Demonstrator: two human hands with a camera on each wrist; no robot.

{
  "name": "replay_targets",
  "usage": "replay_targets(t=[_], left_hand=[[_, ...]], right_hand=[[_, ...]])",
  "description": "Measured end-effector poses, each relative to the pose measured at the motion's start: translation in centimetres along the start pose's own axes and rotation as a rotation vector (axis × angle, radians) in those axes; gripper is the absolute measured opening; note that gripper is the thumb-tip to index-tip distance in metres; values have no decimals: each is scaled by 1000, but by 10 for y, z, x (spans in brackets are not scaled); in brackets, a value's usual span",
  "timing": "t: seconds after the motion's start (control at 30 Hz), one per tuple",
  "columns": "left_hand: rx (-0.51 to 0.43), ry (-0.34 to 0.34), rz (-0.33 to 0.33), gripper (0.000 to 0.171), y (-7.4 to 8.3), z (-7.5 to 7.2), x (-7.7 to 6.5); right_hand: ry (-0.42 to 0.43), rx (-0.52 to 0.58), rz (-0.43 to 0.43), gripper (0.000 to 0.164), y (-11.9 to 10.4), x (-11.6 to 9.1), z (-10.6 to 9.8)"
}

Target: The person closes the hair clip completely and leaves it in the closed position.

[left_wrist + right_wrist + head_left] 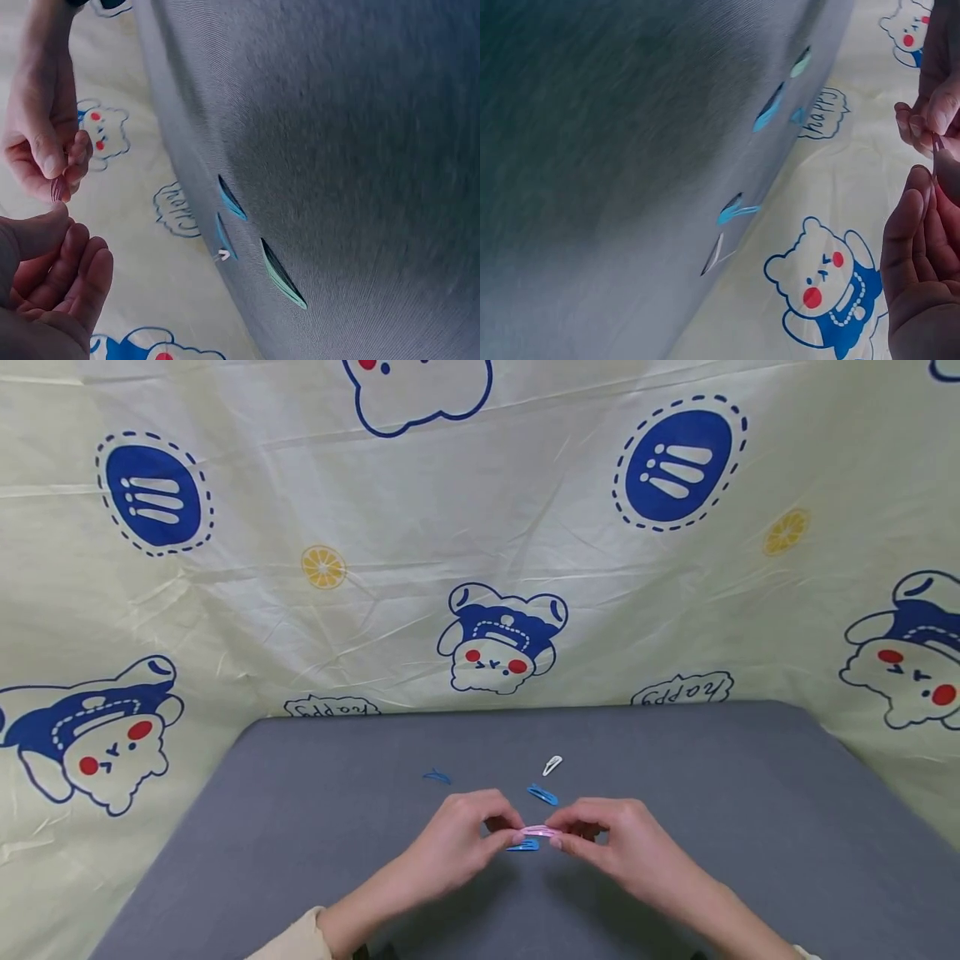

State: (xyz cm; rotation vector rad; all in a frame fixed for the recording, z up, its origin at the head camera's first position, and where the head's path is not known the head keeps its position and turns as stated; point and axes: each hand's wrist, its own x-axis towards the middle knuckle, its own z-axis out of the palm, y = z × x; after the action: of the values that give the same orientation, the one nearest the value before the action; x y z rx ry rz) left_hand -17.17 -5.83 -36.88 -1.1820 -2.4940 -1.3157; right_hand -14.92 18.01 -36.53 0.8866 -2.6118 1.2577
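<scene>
A pink snap hair clip (pixel 537 831) is pinched at one end by my left hand (pixel 468 835) and at the other by my right hand (pixel 618 839). Both hands hold it above the grey table. Just below it in the head view lies a blue hair clip (pixel 525 845), partly behind the left fingers. Another blue clip (pixel 542 794) lies farther back, with a white clip (pixel 552 765) beyond it. To the left is a blue clip that looks popped open (pixel 437 776). A pale green clip (pixel 283 277) shows in both wrist views; the head view does not show it.
The grey cloth-covered table (pixel 337 843) has a rounded far edge. Behind it hangs a pale curtain (pixel 405 510) printed with blue bears, orange slices and lettering, reaching around both sides.
</scene>
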Motion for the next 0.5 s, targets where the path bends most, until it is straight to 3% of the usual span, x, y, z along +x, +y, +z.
replay_targets(t=[0.13,0.3,0.5], left_hand=[[-1,-79,-35,3,-4,0,10],[-77,-158,-124,4,-12,4,22],[-140,-194,-194,8,-23,15,34]], right_hand=[[-31,-12,7,9,7,2,-5],[-84,-8,44,6,16,4,-9],[-131,-23,102,8,27,5,-15]])
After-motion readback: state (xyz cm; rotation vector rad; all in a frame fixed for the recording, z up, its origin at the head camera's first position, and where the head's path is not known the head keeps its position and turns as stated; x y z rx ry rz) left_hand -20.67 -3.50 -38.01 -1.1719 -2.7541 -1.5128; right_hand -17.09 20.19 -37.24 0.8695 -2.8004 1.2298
